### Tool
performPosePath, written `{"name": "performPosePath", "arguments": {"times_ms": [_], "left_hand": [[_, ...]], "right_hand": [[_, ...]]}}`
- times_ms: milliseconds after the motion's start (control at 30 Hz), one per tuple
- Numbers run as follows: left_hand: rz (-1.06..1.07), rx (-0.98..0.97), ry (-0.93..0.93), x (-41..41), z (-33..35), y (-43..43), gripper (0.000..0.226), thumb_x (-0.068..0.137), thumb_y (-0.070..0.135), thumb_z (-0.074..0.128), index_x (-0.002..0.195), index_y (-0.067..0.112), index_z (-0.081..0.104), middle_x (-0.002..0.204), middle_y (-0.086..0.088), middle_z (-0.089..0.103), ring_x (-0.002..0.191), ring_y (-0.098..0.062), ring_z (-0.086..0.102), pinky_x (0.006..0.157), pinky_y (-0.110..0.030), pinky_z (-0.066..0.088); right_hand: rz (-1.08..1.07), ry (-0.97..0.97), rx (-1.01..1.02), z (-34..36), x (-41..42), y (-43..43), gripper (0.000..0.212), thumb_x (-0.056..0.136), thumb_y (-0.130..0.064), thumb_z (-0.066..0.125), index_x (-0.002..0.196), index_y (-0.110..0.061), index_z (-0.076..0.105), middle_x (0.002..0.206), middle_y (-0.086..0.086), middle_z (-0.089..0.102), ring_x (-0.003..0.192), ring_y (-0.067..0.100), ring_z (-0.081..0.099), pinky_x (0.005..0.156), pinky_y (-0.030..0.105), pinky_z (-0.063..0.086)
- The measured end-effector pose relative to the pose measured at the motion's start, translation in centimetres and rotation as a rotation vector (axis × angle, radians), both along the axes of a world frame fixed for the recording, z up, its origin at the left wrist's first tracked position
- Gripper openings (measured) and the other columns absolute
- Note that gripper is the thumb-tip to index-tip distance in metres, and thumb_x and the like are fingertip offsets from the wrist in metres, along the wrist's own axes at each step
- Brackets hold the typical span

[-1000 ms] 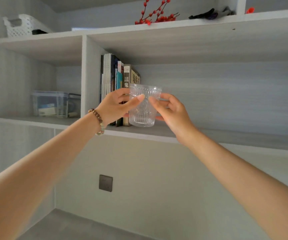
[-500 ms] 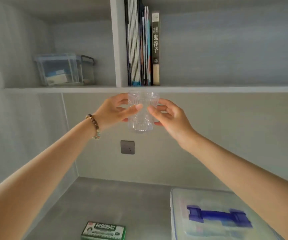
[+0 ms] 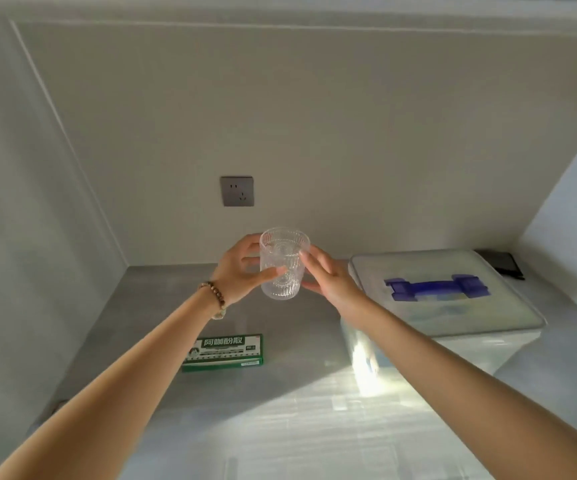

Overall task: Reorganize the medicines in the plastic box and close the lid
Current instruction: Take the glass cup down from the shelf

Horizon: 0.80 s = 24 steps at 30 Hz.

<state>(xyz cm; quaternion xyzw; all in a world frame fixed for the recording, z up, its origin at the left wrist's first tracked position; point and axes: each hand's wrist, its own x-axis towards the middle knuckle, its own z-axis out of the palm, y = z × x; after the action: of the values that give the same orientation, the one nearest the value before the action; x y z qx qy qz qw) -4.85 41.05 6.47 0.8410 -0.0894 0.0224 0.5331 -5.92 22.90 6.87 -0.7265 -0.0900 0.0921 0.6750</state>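
A clear ribbed glass (image 3: 283, 264) hangs upright above the grey desk. My left hand (image 3: 238, 271) grips its left side, thumb across the front. My right hand (image 3: 328, 277) touches its right side with fairly straight fingers. To the right stands the clear plastic box (image 3: 509, 336) with its lid (image 3: 418, 263) on and a blue handle (image 3: 436, 287) on top. Its contents are blurred through the plastic. A green medicine carton (image 3: 224, 351) lies flat on the desk below my left forearm.
A grey wall socket (image 3: 237, 191) sits on the back wall above the glass. A dark flat object (image 3: 500, 263) lies behind the box at the far right. Side walls close in the desk (image 3: 162, 306) on the left and right.
Both hands brought the glass down from the bookshelf to just above the desk. The view tilted down, so the shelf left the frame and the box and carton came fully into sight.
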Motion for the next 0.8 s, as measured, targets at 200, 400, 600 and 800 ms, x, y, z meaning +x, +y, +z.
{"name": "performPosePath", "arguments": {"times_ms": [200, 400, 600, 800], "left_hand": [[-0.034, -0.005, 0.141, 0.7, -9.6, -1.6, 0.071, 0.064, 0.03, 0.081, 0.124, 0.027, 0.044, 0.119, 0.012, 0.056, 0.112, -0.003, 0.052, 0.089, -0.021, 0.049], [0.004, 0.052, 0.168, 1.5, -16.6, -1.9, 0.069, 0.063, 0.031, 0.082, 0.121, 0.029, 0.044, 0.115, 0.013, 0.057, 0.107, -0.001, 0.052, 0.095, -0.023, 0.041], [0.026, 0.116, 0.178, 2.1, -20.3, -2.0, 0.077, 0.063, 0.037, 0.081, 0.128, 0.026, 0.042, 0.116, 0.016, 0.053, 0.108, 0.0, 0.05, 0.099, -0.021, 0.038], [0.039, 0.115, 0.194, 2.5, -22.1, -2.5, 0.078, 0.061, 0.04, 0.081, 0.127, 0.026, 0.043, 0.124, 0.01, 0.058, 0.112, -0.003, 0.053, 0.098, -0.024, 0.043]], "right_hand": [[-0.09, 0.14, -0.044, -9.7, 0.2, -0.5, 0.042, 0.092, -0.043, 0.05, 0.133, -0.032, 0.045, 0.139, -0.007, 0.049, 0.123, 0.004, 0.046, 0.111, 0.035, 0.037], [-0.05, 0.229, -0.032, -16.4, 1.6, -0.9, 0.024, 0.094, -0.034, 0.052, 0.113, -0.047, 0.05, 0.122, -0.025, 0.055, 0.122, -0.003, 0.047, 0.113, 0.036, 0.033], [-0.044, 0.264, 0.003, -20.5, 2.5, -0.9, 0.034, 0.095, -0.023, 0.051, 0.126, -0.036, 0.045, 0.13, -0.018, 0.051, 0.13, 0.0, 0.041, 0.116, 0.037, 0.029], [-0.045, 0.239, -0.027, -21.8, 3.2, -1.0, 0.031, 0.097, -0.015, 0.047, 0.123, -0.032, 0.044, 0.121, -0.023, 0.051, 0.113, -0.012, 0.049, 0.113, 0.033, 0.032]]}}
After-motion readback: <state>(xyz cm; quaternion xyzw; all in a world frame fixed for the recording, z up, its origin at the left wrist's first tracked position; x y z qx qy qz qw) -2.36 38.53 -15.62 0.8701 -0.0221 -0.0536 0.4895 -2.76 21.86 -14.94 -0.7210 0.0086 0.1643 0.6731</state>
